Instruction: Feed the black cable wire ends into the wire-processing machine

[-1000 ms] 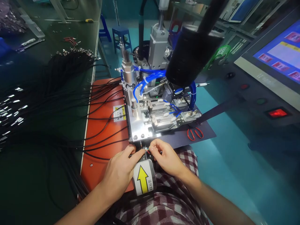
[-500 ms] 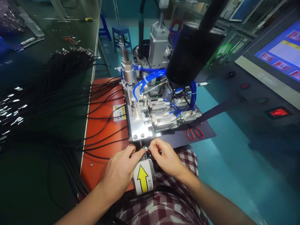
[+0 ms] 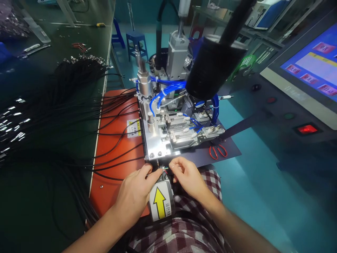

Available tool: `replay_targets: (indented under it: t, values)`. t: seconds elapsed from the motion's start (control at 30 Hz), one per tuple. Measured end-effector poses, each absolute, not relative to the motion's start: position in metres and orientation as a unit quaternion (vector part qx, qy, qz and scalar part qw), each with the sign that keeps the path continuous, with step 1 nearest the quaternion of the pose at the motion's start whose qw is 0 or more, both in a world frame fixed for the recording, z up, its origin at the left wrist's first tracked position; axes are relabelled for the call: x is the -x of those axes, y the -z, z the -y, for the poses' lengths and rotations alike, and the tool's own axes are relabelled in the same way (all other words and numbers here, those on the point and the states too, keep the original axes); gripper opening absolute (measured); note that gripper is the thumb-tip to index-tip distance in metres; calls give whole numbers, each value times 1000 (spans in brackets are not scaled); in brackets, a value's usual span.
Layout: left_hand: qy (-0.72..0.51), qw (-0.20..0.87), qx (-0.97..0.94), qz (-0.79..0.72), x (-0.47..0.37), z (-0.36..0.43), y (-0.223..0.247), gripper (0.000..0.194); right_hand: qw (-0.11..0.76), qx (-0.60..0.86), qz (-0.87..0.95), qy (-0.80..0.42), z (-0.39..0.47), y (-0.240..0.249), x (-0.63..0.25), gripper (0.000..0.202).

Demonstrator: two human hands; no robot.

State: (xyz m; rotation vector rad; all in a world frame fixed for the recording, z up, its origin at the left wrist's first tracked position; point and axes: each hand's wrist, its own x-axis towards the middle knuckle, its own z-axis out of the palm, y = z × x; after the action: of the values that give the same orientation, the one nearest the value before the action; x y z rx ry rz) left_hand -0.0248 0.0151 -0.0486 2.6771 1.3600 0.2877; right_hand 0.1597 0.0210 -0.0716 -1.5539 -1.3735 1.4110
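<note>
At the front edge of the machine, my left hand is closed, thumb and forefinger pressed down on a cable end. A black cable runs in under this hand from the left. Tiny coloured wires, green and red among them, fan out just past the left thumb tip. Close by on the right, my right hand has its thumb and forefinger curled into a pinch; whatever is between them is too small to make out. Below the fingers sits a rounded cover with a yellow arrow.
More black cables cross the orange board from a large bundle on the dark table. Red-handled scissors lie at the right. A black cylinder hangs over the machine; a screen panel stands right.
My right hand has moved slightly right, away from the coloured wires, which show more openly. The left hand stays in place on the cable. The view has shifted a little.
</note>
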Motion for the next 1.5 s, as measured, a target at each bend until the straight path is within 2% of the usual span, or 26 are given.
replay_targets:
  t: [0.17,0.33,0.4,0.7,1.1,1.2,1.4,1.5]
  values:
    - [-80,75,-881,-460,25,-15,48,41,347,589,559,-469,-19,73,-153,14]
    - [-78,87,-880,-461,26,-15,47,41,337,568,461,-592,-25,80,-149,18]
    - [-81,93,-878,-463,26,-15,47,40,332,571,448,-603,-26,82,-150,18]
    - [-107,122,-869,-468,26,-15,47,37,340,615,569,-427,-18,77,-145,19]
    - [-143,133,-870,-452,29,-15,51,36,391,623,542,-407,-12,79,-138,17]
    - [-145,132,-872,-449,30,-15,52,35,401,617,509,-446,-11,82,-138,18]
    - [-144,126,-874,-447,28,-17,49,36,417,555,331,-639,-20,88,-138,23]
    - [-150,120,-871,-452,28,-17,51,35,411,530,295,-681,-23,91,-140,24]
